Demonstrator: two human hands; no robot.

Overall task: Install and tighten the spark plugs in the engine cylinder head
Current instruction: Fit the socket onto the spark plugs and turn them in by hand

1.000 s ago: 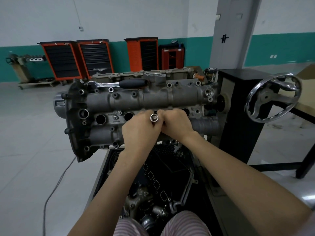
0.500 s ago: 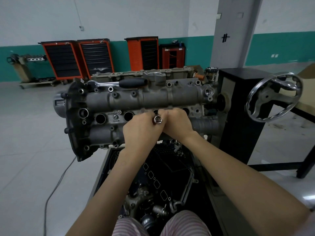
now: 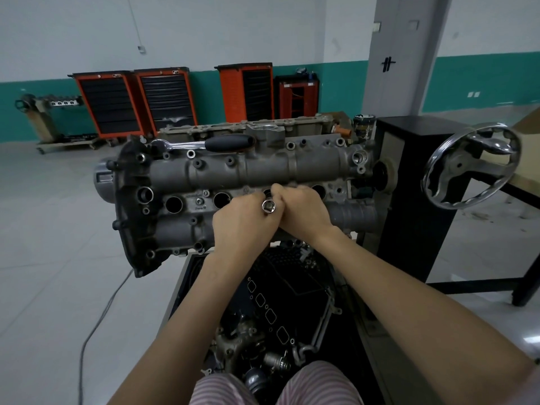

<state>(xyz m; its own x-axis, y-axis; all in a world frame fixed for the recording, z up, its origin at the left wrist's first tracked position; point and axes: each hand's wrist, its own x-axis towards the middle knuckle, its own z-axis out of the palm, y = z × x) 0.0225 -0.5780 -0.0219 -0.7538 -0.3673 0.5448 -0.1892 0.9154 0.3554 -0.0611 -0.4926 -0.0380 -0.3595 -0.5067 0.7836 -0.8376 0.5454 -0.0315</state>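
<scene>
At the middle of the cylinder head (image 3: pixel 263 171), my left hand (image 3: pixel 242 226) curls round a socket (image 3: pixel 268 206) whose open square end faces me, and my right hand (image 3: pixel 304 209) presses against it with curled fingers, also pinching the tool, as far as I can see. Since a second ago both hands have crept a little up and to the right, and the socket's end has tipped toward the third hole (image 3: pixel 267 192), so I judge I am feeding the plug and socket down that well; the plug itself is hidden, and I cannot tell whether it is in the socket.

Counting along the head's middle row: four plug holes, two open at the left (image 3: pixel 174 204), (image 3: pixel 222 200), one half hidden behind my knuckles, one open toward the right end (image 3: pixel 318 191). No plug shows in any of them.

One ratchet (image 3: pixel 204 143) lies along the head's top edge, untouched, so tightening is still ahead. One handwheel (image 3: pixel 470 168) stands off the right end. Against the far wall I count four tool cabinets (image 3: pixel 108 103), three orange-framed and one darker red.
</scene>
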